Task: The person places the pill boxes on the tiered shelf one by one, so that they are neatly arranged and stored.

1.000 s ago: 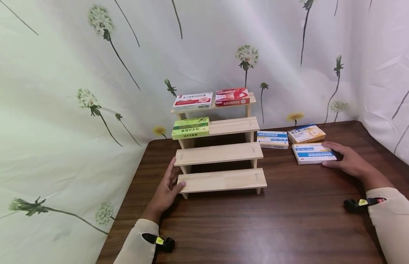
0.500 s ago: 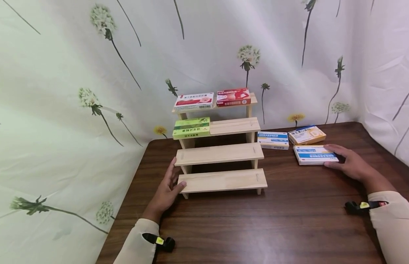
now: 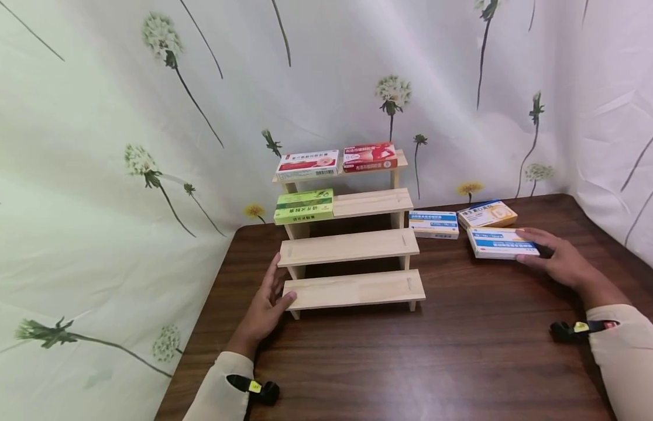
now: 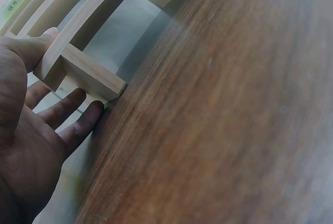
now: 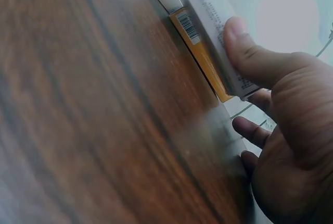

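My right hand [image 3: 560,261] pinches the right end of a blue-and-white medicine box [image 3: 495,243] between thumb and fingers. In the right wrist view, that box [image 5: 210,26] is tilted and raised off the table, in front of an orange-sided box [image 5: 208,67]. My left hand [image 3: 263,307] holds the left end of a four-tier wooden display stand [image 3: 353,290]. The left wrist view has the thumb on the lowest tier's edge [image 4: 52,60], with fingers beside and below it. A green box [image 3: 303,206] lies on the left of the second tier from the top.
White-and-red [image 3: 308,164] and red [image 3: 370,156] boxes lie on the top tier. Right of the stand, another blue-and-white box [image 3: 433,224] and an orange-and-white box [image 3: 487,214] lie on the dark wooden table [image 3: 437,356]. A flower-printed curtain [image 3: 326,70] hangs behind.
My right hand has raised the blue-and-white medicine box slightly and tilted it. My left hand stays at the stand, and the other boxes keep their places.
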Motion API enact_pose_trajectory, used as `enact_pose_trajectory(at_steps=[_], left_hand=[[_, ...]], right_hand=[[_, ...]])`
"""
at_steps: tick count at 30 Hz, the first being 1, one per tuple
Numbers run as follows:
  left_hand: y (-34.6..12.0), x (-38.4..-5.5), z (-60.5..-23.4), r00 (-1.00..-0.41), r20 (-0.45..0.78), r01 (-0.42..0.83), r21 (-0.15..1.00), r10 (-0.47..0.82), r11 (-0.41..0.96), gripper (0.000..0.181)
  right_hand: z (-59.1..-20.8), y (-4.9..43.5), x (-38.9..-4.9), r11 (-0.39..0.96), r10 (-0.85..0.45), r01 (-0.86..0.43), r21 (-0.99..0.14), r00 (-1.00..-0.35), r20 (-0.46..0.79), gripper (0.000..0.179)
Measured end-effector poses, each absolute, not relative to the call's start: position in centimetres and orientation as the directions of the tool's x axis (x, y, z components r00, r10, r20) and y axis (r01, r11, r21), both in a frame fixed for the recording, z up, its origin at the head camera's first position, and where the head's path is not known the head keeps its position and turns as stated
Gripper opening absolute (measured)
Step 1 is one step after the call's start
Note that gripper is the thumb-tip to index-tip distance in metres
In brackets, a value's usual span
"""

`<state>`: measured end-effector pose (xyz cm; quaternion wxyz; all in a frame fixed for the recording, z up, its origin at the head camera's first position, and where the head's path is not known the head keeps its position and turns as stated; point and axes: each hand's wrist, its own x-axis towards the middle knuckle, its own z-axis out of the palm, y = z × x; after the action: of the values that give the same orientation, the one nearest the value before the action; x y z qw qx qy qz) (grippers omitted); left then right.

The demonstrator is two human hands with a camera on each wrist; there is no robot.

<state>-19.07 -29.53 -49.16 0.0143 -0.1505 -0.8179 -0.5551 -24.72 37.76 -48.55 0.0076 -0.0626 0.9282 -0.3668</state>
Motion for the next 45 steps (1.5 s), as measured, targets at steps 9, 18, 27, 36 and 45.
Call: enact_pose_trajectory(at_steps=[9,18,27,36,45], left_hand=[[-29.6,-18.9,-49.1,-0.946,0.207,0.285,0.897,0.248,0.338,0.096],[-29.7,-18.9,-49.3,-0.947,0.202,0.279,0.902,0.249,0.330,0.096],[-29.7,-19.0,-49.3,-0.949,0.195,0.273,0.902,0.249,0.335,0.096],[-29.5,-18.8,-49.1,-0.945,0.214,0.288,0.904,0.249,0.316,0.097],[-29.4,-18.9,-48.9,-0.947,0.208,0.279,0.910,0.247,0.306,0.098]], right_hand=[[-48.1,36.8,-24.3,0.712,-0.080,-0.124,-0.691,-0.992,0.096,0.074],[-47.6,35.8,-24.1,0.673,-0.049,-0.191,-0.714,-0.976,0.214,0.067],[-45.9,34.5,-24.0,0.668,-0.009,-0.191,-0.719,-0.968,0.250,0.068],[-42.3,32.6,-24.6,0.660,0.003,-0.206,-0.723,-0.961,0.277,0.066],[-39.2,31.0,-24.2,0.636,0.026,-0.227,-0.738,-0.949,0.315,0.066]])
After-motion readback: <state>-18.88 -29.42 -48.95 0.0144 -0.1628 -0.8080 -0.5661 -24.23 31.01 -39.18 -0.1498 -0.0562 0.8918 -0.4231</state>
